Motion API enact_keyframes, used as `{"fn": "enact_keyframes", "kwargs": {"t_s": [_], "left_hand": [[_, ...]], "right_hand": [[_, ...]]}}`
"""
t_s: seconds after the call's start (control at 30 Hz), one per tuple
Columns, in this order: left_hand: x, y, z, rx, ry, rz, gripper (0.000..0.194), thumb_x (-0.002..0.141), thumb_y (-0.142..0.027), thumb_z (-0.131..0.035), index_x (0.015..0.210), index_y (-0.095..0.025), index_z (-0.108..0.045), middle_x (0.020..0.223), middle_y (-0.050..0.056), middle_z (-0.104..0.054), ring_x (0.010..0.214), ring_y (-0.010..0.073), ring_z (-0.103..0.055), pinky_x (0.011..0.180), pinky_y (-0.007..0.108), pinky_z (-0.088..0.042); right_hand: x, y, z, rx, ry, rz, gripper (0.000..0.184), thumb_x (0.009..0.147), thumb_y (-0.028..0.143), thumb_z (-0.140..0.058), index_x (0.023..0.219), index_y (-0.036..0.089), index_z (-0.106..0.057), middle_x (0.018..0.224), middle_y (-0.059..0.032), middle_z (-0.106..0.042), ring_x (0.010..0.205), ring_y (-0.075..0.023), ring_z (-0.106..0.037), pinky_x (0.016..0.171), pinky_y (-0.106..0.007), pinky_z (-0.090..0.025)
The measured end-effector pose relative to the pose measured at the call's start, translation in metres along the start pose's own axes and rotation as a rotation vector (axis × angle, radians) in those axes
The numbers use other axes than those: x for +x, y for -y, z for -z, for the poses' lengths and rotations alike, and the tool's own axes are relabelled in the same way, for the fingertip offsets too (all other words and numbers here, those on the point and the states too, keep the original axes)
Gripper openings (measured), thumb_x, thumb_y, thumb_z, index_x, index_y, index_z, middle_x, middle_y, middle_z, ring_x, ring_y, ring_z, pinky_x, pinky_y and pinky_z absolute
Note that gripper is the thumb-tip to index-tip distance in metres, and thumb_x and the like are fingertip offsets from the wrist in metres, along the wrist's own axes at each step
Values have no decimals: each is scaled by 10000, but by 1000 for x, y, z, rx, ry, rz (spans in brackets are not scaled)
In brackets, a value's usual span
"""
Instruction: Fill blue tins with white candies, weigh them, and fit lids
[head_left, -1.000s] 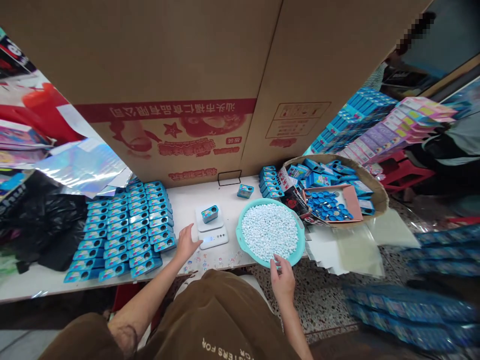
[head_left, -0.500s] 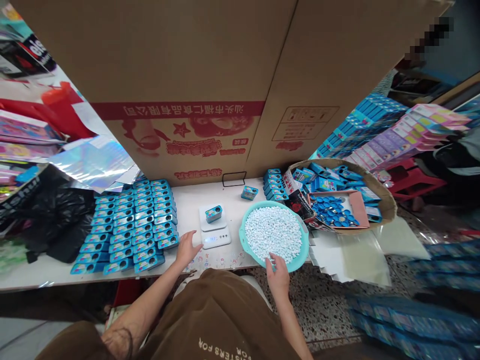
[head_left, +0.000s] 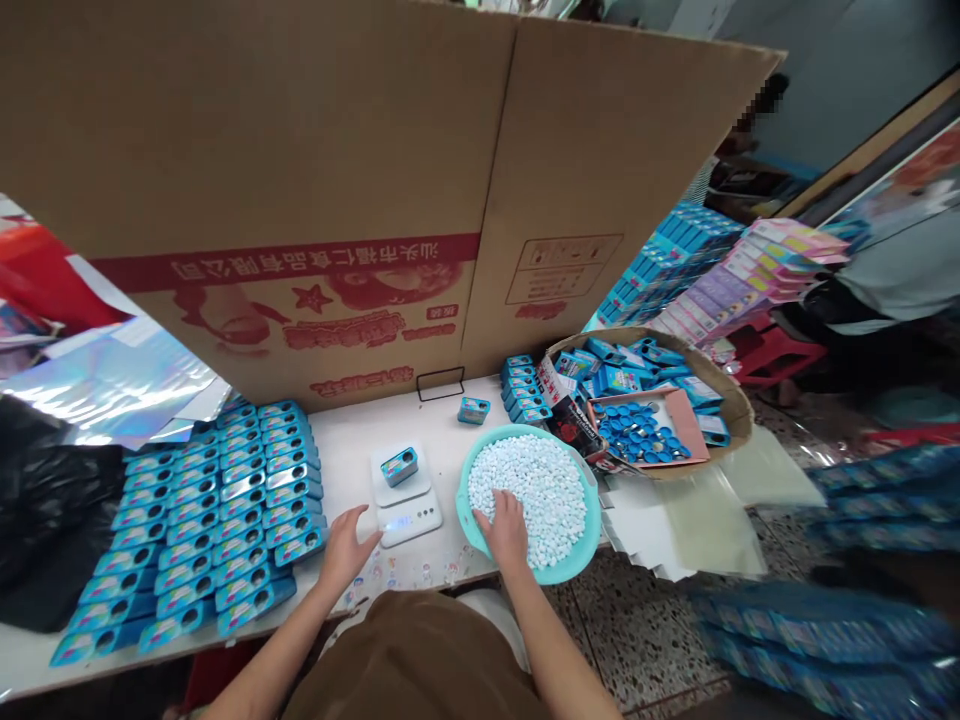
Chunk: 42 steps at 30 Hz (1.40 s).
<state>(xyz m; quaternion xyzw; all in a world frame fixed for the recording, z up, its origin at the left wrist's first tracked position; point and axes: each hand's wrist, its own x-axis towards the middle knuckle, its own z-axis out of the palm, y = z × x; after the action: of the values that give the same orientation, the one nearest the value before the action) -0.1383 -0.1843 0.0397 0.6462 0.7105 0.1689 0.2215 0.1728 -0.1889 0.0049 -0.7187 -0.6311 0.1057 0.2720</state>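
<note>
My right hand (head_left: 508,526) lies in the teal basin (head_left: 465,482), fingers bent down into the heap of small white and pale blue candies (head_left: 544,482); whether they grip any is hidden. My left hand (head_left: 346,547) rests on the white table beside the small white scale (head_left: 406,504), fingers apart and nothing in it. One small blue tin (head_left: 399,465) sits on the scale's pan. Another blue tin (head_left: 473,410) stands alone further back.
Rows of blue tins (head_left: 217,510) cover the table's left part. A large cardboard sheet (head_left: 315,200) walls the back. A round basket (head_left: 731,395) at the right holds blue boxes and a tray of blue lids (head_left: 645,430). Black plastic bag (head_left: 45,500) far left.
My right hand moved from the basin's near rim leftwards into the candies. The left hand stays by the scale. The view tilted and shifted a little.
</note>
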Motion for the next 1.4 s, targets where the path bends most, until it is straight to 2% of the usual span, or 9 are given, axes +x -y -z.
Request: {"fn": "enact_keyframes", "kwargs": {"t_s": [0.2,0.4,0.5,0.63,0.77,0.87,1.0,1.23,1.4], "left_hand": [[-4,8,0,-45,3,7,441,679,-452,-566,1043,-204,-595,1075,86,-658,1060,281,-576,955,454,-432],[-5,6,-1,-62,23,30,415,690,-447,-554,1027,-211,-605,1053,79,-668,1042,274,-589,948,446,-439],[-2,5,-5,-80,5,33,396,702,-446,-544,1019,-217,-608,1041,70,-670,1033,267,-594,944,442,-442],[1,0,-10,-129,10,34,376,726,-444,-536,1011,-211,-612,1041,72,-667,1023,257,-593,938,434,-446],[2,-5,-12,-194,17,60,373,747,-456,-527,1017,-212,-610,1058,70,-660,1048,254,-577,956,430,-432],[2,-6,-12,-233,17,87,373,749,-463,-526,1018,-219,-610,1064,68,-654,1058,256,-570,959,429,-427],[1,-5,-9,-264,-4,129,370,749,-471,-526,1011,-225,-614,1046,69,-653,1041,258,-578,943,428,-439],[-17,4,-8,-297,-45,190,351,759,-454,-534,1017,-230,-614,1047,63,-651,1040,248,-578,932,409,-448],[-32,10,-11,-341,-43,248,341,761,-458,-537,1000,-228,-618,1043,58,-650,1038,238,-577,928,400,-453]], "right_hand": [[7,-12,-7,55,50,98,381,916,503,-339,892,221,-594,816,-57,-581,787,-205,-539,701,-317,-421],[21,-9,4,109,22,-41,582,892,621,-247,640,215,-580,663,-29,-577,629,-154,-526,598,-260,-365],[32,-3,15,241,-37,-221,563,829,675,-352,646,206,-604,668,-30,-601,617,-150,-529,581,-259,-359],[50,10,24,678,-105,-675,493,745,670,-501,575,208,-513,482,28,-488,447,-121,-427,444,-253,-311],[69,36,21,1383,86,-918,405,782,552,-539,598,231,-376,430,112,-300,323,-60,-229,326,-198,-184],[84,62,11,1677,292,-942,322,812,445,-546,640,220,-393,461,116,-304,321,-45,-224,309,-164,-173],[104,99,-14,1756,342,-1010,299,819,391,-546,636,208,-395,524,82,-413,342,-32,-277,298,-147,-173],[128,142,-65,1714,87,-1147,318,854,409,-473,621,207,-396,550,49,-475,406,-44,-390,331,-156,-260],[128,151,-85,1584,-53,-1097,317,856,409,-435,606,219,-395,579,29,-524,488,-78,-493,449,-201,-412]]}}
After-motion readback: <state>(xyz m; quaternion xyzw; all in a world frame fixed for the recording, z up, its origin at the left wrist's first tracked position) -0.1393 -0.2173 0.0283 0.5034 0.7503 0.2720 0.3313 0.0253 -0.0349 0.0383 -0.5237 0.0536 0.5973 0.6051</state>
